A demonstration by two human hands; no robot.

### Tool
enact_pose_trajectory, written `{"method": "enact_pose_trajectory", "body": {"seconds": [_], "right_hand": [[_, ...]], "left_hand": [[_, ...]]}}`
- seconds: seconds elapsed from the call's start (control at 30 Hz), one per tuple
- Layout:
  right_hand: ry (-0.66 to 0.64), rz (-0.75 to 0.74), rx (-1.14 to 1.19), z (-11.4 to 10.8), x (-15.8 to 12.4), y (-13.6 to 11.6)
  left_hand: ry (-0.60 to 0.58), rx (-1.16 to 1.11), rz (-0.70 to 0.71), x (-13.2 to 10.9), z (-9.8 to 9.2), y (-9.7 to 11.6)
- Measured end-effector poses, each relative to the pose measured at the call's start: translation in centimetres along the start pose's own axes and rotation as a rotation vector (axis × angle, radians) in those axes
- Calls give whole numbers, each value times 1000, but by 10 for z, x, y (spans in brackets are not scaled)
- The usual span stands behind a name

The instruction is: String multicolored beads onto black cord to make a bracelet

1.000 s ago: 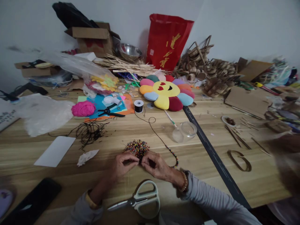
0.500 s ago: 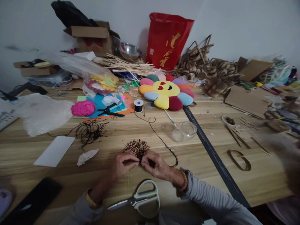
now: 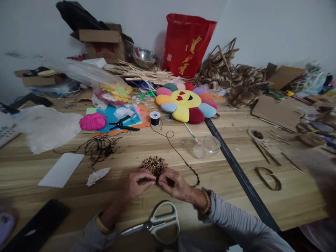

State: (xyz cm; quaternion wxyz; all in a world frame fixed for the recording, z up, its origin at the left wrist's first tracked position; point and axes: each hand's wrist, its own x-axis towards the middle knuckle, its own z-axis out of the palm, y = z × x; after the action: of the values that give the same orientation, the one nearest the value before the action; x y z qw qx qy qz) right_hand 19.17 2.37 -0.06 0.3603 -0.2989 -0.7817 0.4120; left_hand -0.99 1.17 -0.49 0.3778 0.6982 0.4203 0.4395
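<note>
In the middle front, my left hand [image 3: 140, 182] and my right hand [image 3: 174, 183] meet fingertip to fingertip, each in a pinch. Whatever lies between the fingertips is too small to make out. Just beyond them sits a pile of small multicoloured beads [image 3: 153, 164], partly covered by the fingers. A black cord [image 3: 173, 145] runs from a white spool [image 3: 155, 118] toward me. Its lower part, a string of threaded beads [image 3: 194, 173], curves down and disappears behind my right hand and wrist. Scissors [image 3: 162, 224] with pale handles lie below my hands.
A glass jar [image 3: 210, 146] lies right of the cord, near a long dark strip [image 3: 241, 175]. Left are tangled black cords [image 3: 101, 148], a white card [image 3: 61, 169], crumpled tissue [image 3: 97, 176] and a phone [image 3: 39, 224]. Behind stand pliers [image 3: 123, 126], a flower cushion [image 3: 186, 101] and a red bag [image 3: 187, 45].
Almost nothing differs. Both hands keep the same pinch at the bead pile, and the view has shifted very slightly.
</note>
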Motion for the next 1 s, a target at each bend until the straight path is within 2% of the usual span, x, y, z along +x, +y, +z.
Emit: {"method": "enact_pose_trajectory", "body": {"seconds": [0.4,0.73,1.0], "right_hand": [[11,-43,19,-1,0,2],[23,-49,34,2,-1,5],[15,-101,6,-2,1,2]], "left_hand": [[-4,-12,-41,-1,-1,6],[-2,-10,-89,-2,1,2],[-13,-35,-71,-4,1,-1]]}}
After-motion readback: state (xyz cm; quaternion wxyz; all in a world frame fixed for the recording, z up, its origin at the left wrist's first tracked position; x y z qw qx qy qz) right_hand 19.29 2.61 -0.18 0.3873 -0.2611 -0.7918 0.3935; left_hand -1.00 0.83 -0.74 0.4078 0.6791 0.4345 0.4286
